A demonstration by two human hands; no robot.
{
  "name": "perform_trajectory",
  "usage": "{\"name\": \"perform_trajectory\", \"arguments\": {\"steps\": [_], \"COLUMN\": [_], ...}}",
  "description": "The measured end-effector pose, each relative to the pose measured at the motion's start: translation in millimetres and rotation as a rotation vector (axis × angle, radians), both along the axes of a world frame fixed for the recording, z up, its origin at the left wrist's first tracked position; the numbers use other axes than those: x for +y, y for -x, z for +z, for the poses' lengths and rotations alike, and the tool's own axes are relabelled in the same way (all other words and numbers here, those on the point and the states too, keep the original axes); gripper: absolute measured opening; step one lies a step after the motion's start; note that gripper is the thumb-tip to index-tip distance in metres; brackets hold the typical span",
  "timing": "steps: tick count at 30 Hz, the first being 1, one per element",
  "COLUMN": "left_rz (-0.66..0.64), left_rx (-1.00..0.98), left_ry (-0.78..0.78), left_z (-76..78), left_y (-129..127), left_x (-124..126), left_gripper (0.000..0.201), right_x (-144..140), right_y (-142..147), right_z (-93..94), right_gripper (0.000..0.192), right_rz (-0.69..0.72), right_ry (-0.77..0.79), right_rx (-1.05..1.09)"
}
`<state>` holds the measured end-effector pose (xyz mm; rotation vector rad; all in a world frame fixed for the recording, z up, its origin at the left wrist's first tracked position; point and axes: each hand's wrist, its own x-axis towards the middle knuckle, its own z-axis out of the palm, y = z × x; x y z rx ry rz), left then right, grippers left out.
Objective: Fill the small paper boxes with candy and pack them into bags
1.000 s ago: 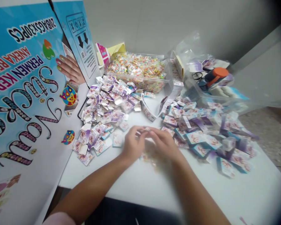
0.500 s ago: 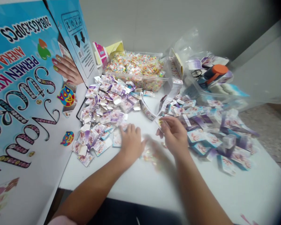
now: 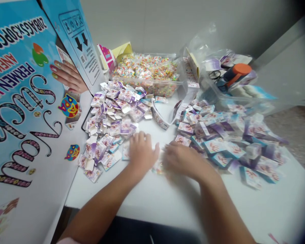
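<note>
My left hand [image 3: 142, 150] lies palm down on the white table [image 3: 142, 203], thumb spread to the right and fingers apart. Under its left edge shows part of a small white and blue box [image 3: 125, 150]. My right hand [image 3: 181, 157] is low over the table, smeared by motion, with its fingertips hidden. Between the two hands lie some small clear packets with coloured bits [image 3: 158, 166], partly covered by the right hand. Beyond the hands stands a curved printed card strip [image 3: 160, 120].
Small purple and white boxes [image 3: 114, 108] are heaped on the left, more boxes [image 3: 218, 145] on the right. Behind is a clear tub [image 3: 147, 81] of colourful packets. A second tub [image 3: 234, 100] holds an orange-capped item [image 3: 241, 69]. A large printed carton [image 3: 25, 112] stands left.
My right hand has moved down and left from beside the card strip to the loose packets. The small packet it held up no longer shows. My left hand has barely moved.
</note>
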<state>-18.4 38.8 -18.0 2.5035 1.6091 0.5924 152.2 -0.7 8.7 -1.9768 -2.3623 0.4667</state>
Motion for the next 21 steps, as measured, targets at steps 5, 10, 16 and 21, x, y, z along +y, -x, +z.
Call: {"name": "perform_trajectory", "arguments": {"steps": [5, 10, 16, 21], "left_rz": [0.033, -0.086, -0.34, -0.465], "left_rx": [0.173, 0.181, 0.09, -0.037], "left_ry": [0.021, 0.072, 0.112, 0.17], "left_z": [-2.2, -8.9, -9.3, -11.3], "left_y": [3, 0, -1, 0], "left_x": [7, 5, 6, 9], "left_gripper": [0.031, 0.013, 0.008, 0.021], "right_x": [1, 3, 6, 7], "right_y": [10, 7, -7, -12], "right_z": [-6.3, -5.6, 4.5, 0.5], "right_gripper": [0.012, 0.015, 0.022, 0.019], "right_rz": [-0.041, 0.01, 0.026, 0.01], "right_ry": [-0.025, -0.047, -0.184, -0.199], "right_rx": [-0.201, -0.126, 0.329, 0.492]}}
